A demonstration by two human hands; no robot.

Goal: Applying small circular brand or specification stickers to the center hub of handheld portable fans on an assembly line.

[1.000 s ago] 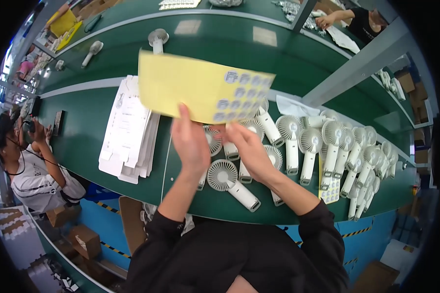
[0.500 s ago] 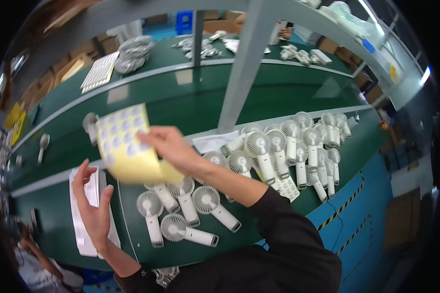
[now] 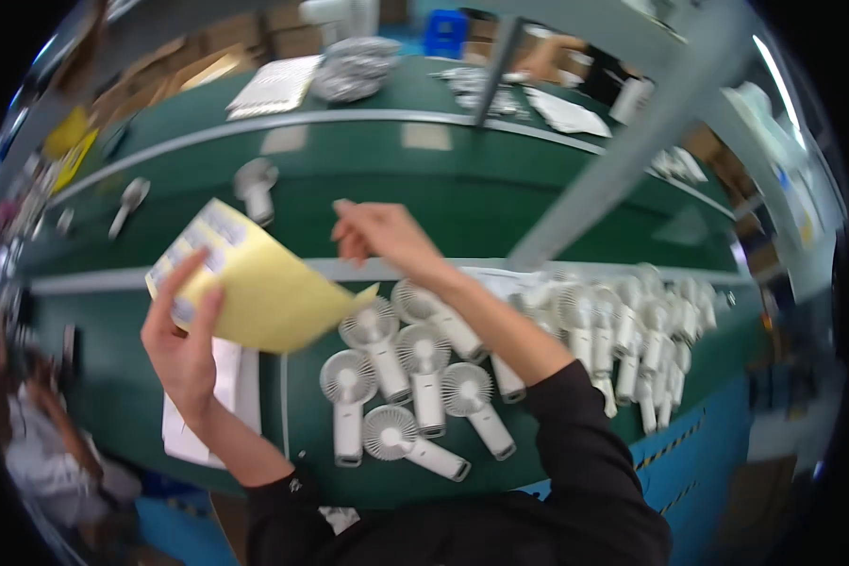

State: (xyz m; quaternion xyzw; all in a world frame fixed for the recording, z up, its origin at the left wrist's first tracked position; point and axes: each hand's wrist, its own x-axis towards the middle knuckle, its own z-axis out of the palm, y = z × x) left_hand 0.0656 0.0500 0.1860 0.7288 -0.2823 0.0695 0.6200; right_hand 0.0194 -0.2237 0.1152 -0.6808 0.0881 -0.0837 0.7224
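My left hand (image 3: 185, 354) grips a yellow-backed sheet of round stickers (image 3: 274, 292) by its left part. The sheet is tilted and bent, and its pale stickers show at the upper left. Up and to the right of the sheet, my right hand (image 3: 385, 238) hangs above the bench rail with its fingers drawn together. Whatever those fingers may pinch is too small or blurred to make out. Below it, several white handheld fans (image 3: 423, 363) lie on the green bench. Under my left wrist is a stack of white sheets (image 3: 241, 396), partly covered.
A large heap of white fans (image 3: 632, 330) sits at the right. Beyond the rail, a single fan (image 3: 257, 189) lies on the green belt (image 3: 349, 170). A grey post (image 3: 613, 151) rises at the right. At the lower left is another person (image 3: 57, 443).
The sticker sheet has passed from my right hand to my left. My right hand has come away from it. The view has shifted, so the bench things appear elsewhere.
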